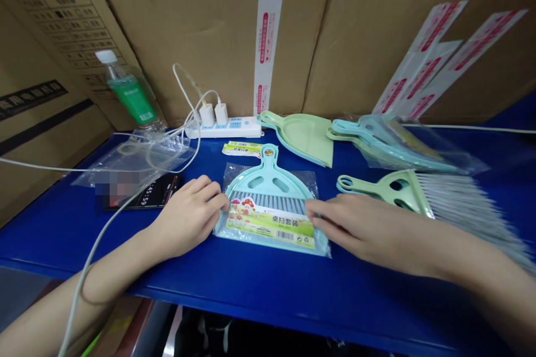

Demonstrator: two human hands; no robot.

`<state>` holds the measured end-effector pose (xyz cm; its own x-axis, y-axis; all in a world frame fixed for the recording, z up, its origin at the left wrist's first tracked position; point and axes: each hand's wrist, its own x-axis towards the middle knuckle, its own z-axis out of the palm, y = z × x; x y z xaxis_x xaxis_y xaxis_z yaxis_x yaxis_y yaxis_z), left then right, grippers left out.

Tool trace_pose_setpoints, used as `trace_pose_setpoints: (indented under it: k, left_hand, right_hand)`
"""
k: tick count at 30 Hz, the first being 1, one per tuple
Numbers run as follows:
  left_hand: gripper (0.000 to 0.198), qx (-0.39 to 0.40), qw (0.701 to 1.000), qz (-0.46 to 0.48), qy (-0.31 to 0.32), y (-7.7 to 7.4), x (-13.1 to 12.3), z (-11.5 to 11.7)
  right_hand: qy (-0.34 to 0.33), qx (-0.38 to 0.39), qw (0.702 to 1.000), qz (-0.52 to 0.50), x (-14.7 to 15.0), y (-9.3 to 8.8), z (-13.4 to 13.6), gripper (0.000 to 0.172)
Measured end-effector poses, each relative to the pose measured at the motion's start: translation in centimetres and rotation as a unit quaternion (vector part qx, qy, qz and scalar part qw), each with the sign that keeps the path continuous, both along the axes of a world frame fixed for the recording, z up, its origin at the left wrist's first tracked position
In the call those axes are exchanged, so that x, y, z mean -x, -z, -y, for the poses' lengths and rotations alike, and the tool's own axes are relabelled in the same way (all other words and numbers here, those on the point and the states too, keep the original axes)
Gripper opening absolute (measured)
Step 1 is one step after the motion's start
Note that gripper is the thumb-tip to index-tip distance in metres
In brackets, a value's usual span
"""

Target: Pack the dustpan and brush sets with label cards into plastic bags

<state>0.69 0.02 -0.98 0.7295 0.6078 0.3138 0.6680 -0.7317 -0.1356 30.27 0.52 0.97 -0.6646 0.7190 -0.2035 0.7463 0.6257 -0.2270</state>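
Note:
A light blue dustpan and brush set lies flat in a clear plastic bag in front of me, handle pointing away. A green and white label with red mushrooms crosses it below the grey bristles. My left hand has its fingers curled and closed on the bag's left edge. On the opposite edge, my right hand pinches the bag with thumb and fingers. Beyond my right hand are a green brush with grey bristles and, farther back, a green dustpan over a blue one.
Bagged dustpan sets lie at the back right. A loose label, a white power strip with chargers, a phone and a green-labelled bottle are behind and left. White cables cross my left forearm; cardboard boxes wall the back.

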Motion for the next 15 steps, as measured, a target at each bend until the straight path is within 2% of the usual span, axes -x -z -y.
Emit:
trace_pose_setpoints:
  k: [7,10,15]
  left_hand:
    - [0.023,-0.012,1.0,0.015,0.013,1.0,0.3,-0.5]
    - [0.022,-0.019,1.0,0.003,0.022,0.6,0.1,-0.3]
    - [0.023,0.018,0.998,-0.036,0.042,-0.3,-0.3,0.2]
  right_hand:
    - [0.013,0.011,1.0,0.018,0.1,0.1,0.0,0.017]
    - [0.017,0.013,0.999,0.024,0.2,0.1,0.0,0.015]
    - [0.015,-0.022,0.998,0.053,0.0,0.3,-0.1,0.015]
